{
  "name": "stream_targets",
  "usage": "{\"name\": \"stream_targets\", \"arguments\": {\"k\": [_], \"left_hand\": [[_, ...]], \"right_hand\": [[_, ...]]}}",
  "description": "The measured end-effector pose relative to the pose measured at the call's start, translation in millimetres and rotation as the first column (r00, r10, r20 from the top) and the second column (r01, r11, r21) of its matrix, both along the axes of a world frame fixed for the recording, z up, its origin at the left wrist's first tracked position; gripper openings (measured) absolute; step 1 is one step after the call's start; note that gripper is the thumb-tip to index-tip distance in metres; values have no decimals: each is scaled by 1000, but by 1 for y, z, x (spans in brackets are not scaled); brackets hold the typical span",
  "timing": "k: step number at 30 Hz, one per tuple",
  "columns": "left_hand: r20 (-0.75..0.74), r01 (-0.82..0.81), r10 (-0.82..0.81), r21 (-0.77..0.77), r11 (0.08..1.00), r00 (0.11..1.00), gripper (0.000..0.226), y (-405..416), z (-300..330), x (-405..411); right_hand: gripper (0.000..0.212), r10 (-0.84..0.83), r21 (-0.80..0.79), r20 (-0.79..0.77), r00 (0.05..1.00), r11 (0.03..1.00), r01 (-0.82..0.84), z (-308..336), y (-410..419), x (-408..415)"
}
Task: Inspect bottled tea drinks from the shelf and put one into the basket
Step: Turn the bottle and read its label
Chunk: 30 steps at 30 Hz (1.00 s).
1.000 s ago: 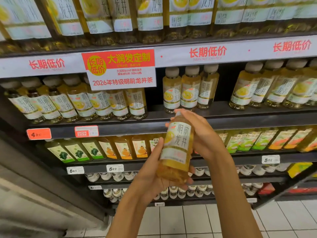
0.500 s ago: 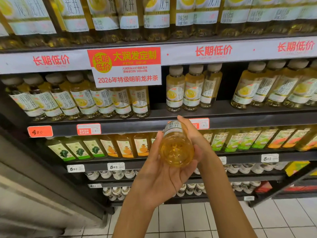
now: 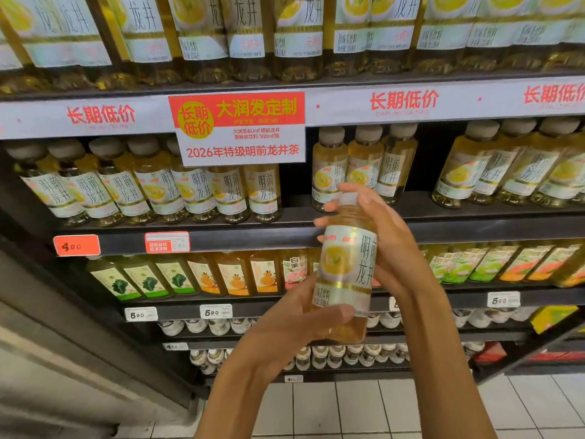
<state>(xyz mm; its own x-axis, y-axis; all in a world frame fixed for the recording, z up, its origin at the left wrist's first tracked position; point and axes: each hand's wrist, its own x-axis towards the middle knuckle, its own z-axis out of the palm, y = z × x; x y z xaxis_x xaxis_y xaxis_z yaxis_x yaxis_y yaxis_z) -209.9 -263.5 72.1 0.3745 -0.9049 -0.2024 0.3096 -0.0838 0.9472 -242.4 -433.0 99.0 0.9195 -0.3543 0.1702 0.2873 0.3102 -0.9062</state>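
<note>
Left hand (image 3: pixel 285 331) grips the lower body of one tea bottle (image 3: pixel 346 274), held upright before the shelf (image 3: pixel 285 239). Right hand (image 3: pixel 389 245) clasps its upper part and cap, label facing the camera.

I see supermarket drinks aisle. Dark metal shelving (image 3: pixel 474 217) in several tiers, packed with rows of clear plastic bottles of yellow tea with pale caps (image 3: pixel 202 191). White shelf-edge strip with red Chinese lettering (image 3: pixel 405 101) runs across upper tier. Red-and-white promotional sign (image 3: pixel 239 128) hangs from it, reads "2026", "300ml". Orange price tag "4.90" (image 3: pixel 77 245) clipped on shelf edge; white price labels "5.90" (image 3: pixel 216 311) below. Lower tier holds green- and orange-labelled juice bottles (image 3: pixel 234 274). White tiled floor (image 3: pixel 364 403) underneath.
</note>
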Motion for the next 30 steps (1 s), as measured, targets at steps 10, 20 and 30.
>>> {"name": "stream_targets", "arguments": {"k": [10, 20, 30], "left_hand": [[257, -250, 281, -147, 957, 924, 65, -8, -19, 21], [451, -300, 396, -270, 915, 800, 65, -15, -17, 29], [369, -411, 461, -209, 887, 807, 57, -40, -34, 41]], "right_hand": [[60, 159, -228, 60, 986, 963, -141, 11, 6, -14], [51, 360, -377, 150, 921, 882, -283, 15, 0, -24], [53, -114, -269, 90, 989, 954, 134, 5, -5, 2]]}}
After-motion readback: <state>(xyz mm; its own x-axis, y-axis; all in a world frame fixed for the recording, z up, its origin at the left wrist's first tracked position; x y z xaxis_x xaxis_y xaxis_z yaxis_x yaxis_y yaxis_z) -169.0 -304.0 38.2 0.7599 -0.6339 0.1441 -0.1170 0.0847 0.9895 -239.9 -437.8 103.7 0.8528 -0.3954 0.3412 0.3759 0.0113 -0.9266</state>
